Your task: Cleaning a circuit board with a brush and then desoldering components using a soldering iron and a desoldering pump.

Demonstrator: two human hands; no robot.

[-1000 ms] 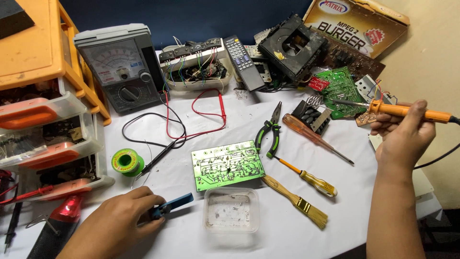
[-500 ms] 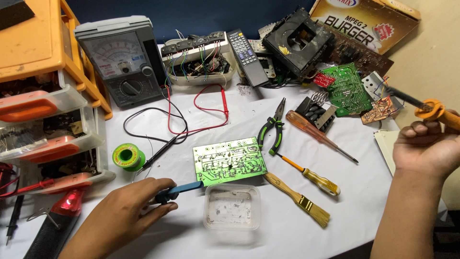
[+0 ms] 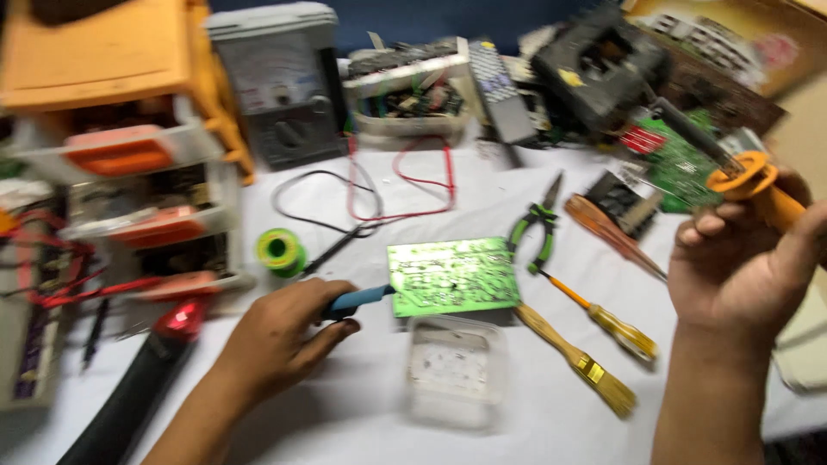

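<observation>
Roughly: one green circuit board (image 3: 452, 275), two screwdrivers, one brush (image 3: 575, 358). Left hand (image 3: 280, 340) fingers clamped on blue-handled tool (image 3: 357, 300); right hand (image 3: 741, 263) fingers clamped on orange soldering iron (image 3: 741, 176).

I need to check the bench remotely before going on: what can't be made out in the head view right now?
- Blue-handled tool: its rear sits inside the left hand; kind unclear.
- Soldering iron: handle runs behind the right hand; tip smeared by motion blur.
- Green circuit board: traces and parts blurred.
- Meter dial: blurred.
</observation>
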